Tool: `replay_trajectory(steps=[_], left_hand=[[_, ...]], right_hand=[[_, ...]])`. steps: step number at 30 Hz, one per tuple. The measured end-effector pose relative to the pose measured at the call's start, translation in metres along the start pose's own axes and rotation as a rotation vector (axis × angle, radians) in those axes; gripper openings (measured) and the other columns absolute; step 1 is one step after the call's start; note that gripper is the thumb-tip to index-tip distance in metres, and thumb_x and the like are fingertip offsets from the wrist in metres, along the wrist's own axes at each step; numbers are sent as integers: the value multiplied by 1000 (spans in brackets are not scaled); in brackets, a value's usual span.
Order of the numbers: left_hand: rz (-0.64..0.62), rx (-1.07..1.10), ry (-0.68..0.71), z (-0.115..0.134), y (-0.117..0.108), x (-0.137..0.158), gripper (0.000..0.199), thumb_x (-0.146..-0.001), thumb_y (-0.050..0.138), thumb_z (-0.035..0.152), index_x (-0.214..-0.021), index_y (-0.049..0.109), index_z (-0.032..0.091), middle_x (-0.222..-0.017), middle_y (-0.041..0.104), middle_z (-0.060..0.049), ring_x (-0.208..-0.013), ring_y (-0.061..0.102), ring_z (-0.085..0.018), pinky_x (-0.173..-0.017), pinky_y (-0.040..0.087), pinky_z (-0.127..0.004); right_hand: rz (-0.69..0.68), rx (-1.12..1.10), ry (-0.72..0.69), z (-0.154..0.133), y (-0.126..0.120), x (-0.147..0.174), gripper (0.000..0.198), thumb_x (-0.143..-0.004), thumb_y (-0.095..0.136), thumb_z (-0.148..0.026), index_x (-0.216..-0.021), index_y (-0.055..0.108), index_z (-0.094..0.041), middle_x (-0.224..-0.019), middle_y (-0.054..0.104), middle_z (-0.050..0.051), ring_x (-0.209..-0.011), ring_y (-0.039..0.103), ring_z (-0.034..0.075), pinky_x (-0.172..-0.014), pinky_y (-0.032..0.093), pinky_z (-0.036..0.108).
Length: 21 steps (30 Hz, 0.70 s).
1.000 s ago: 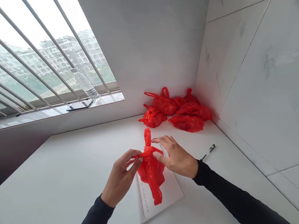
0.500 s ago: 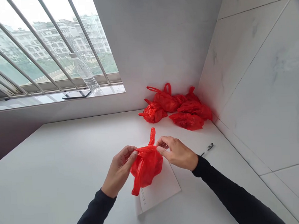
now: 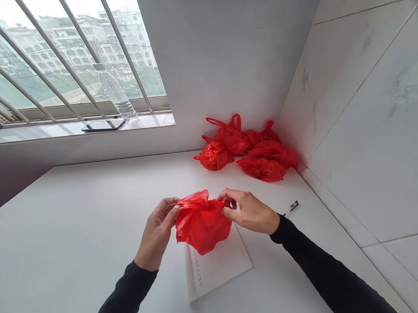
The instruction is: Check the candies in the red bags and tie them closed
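Note:
A red plastic bag (image 3: 205,227) hangs between my two hands over a white notebook (image 3: 225,269). My left hand (image 3: 160,225) pinches the bag's upper left edge between thumb and fingers. On the other side, my right hand (image 3: 249,211) grips the upper right edge in the same way. The bag looks rounded and bunched, and what is inside it, if anything, cannot be made out. Its lower part covers the top of the notebook, which has a column of handwritten marks along its left side.
Several red plastic bags (image 3: 262,168) lie heaped in the back corner of the white table (image 3: 104,238). A pen (image 3: 294,205) lies right of my right hand, partly hidden by the wrist. On the window sill are a water bottle (image 3: 118,96) and a dark flat device (image 3: 103,126).
My hands have moved apart, the left one going left and slightly up, and the bag's top is spread wider. Its upright handle and the lower left hanging one no longer stick out.

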<state>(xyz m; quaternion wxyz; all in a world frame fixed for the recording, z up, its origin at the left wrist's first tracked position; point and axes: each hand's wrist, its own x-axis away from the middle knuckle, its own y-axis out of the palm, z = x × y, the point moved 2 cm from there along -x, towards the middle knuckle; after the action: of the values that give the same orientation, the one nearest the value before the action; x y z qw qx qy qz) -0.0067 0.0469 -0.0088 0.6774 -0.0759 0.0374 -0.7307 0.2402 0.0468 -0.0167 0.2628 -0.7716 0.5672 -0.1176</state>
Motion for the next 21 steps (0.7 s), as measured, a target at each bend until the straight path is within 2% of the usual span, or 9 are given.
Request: replay_trajectory(steps=[3,4,6,9,12,15,18,20,21], left_hand=[[-91,-99,94,1,8,5,40,-91,64,52,-123,61,29,-126,65,-6,-113,61,-25,-94,48,-35],[-119,-154,129,2,12,6,40,-92,65,52,-125,61,29,-127,65,-6,-116,61,-25,-96,47,-35],[-131,-244,163,1,16,8,34,-90,67,51,-114,67,27,-116,68,-5,-105,63,-24,-91,48,-34],[-52,-271,165,-2,13,6,30,-89,69,52,-92,69,22,-92,68,-4,-87,60,-21,-77,47,-32],[27,-214,147,-4,4,1,34,-92,63,55,-91,66,21,-89,68,-4,-85,61,-21,-73,48,-32],[30,-166,124,-5,1,-1,37,-94,60,57,-93,64,20,-89,67,-4,-80,63,-19,-70,50,-32],[-19,-127,120,-3,7,3,38,-93,62,57,-112,63,23,-97,68,-4,-85,65,-20,-73,54,-32],[-40,-116,155,-2,14,6,50,-91,67,53,-133,54,29,-110,66,-5,-96,66,-22,-78,57,-34],[-38,-128,183,-1,16,7,54,-90,69,52,-137,53,31,-113,66,-5,-100,66,-22,-81,57,-35]], right_hand=[[-15,0,-29,-2,5,1,16,-92,67,-30,-107,68,-22,-92,67,0,-80,56,16,-71,42,29],[-19,1,-38,-2,7,1,17,-93,68,-34,-105,68,-23,-92,67,0,-79,55,16,-71,42,29],[-12,3,-59,-3,9,1,13,-94,66,-34,-100,67,-23,-89,66,-1,-77,54,16,-71,41,29],[26,-5,-60,-2,5,0,2,-93,62,-22,-93,64,-22,-89,66,-1,-80,56,16,-72,42,29],[49,-22,-34,1,-5,-1,4,-91,60,-19,-91,63,-22,-93,67,0,-85,60,17,-76,44,30],[45,-48,-3,2,-10,-1,6,-91,64,-26,-95,64,-21,-99,68,2,-93,61,19,-79,45,32],[17,-106,-23,-2,-6,0,19,-91,70,-38,-100,66,-22,-100,67,2,-90,59,19,-79,45,32],[20,-114,-54,-5,-3,0,18,-92,69,-39,-99,67,-22,-96,67,0,-85,57,17,-78,45,31],[26,-110,-66,-6,-2,0,15,-93,68,-37,-96,67,-22,-94,66,0,-82,56,16,-77,44,30]])
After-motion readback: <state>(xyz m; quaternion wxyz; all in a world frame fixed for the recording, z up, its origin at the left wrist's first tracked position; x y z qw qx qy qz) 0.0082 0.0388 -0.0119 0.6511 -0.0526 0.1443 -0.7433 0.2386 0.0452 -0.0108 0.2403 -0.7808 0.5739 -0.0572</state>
